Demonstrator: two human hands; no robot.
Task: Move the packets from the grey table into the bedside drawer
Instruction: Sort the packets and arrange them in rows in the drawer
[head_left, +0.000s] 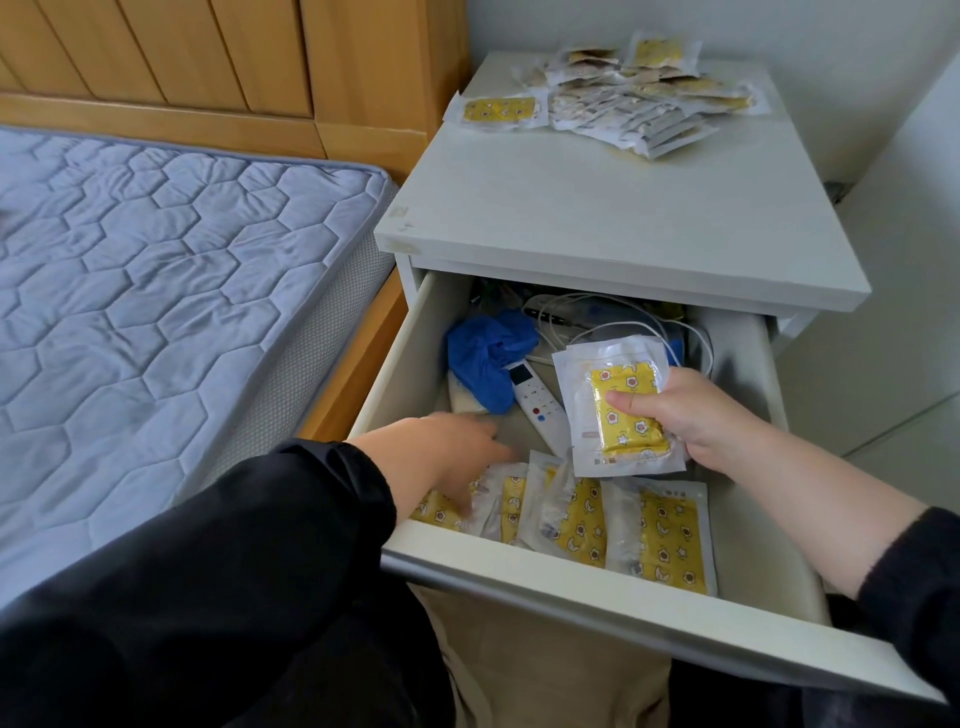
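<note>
The right hand (696, 415) pinches a packet (618, 410), clear with a yellow printed pouch inside. The thumb is on the front and the fingers are behind. It may be two packets together; I cannot tell. It is held above the open drawer (623, 603).

In the drawer, along the front wall, more packets (660, 535) lie in a row and overlap each other. Behind them are a white remote (535, 400), a blue bundle (488, 358) and white cables (597, 317).

The left hand (447, 457) reaches down into the front left corner, fingers stretched and touching the packets there; it is blurred. Both arms wear dark sleeves (234, 545).

On the far part of the grey table (571, 208) lies a pile (634, 98) of the same packets. At the left is a bed with a blue-grey mattress (156, 260) and a wooden headboard (208, 52).
</note>
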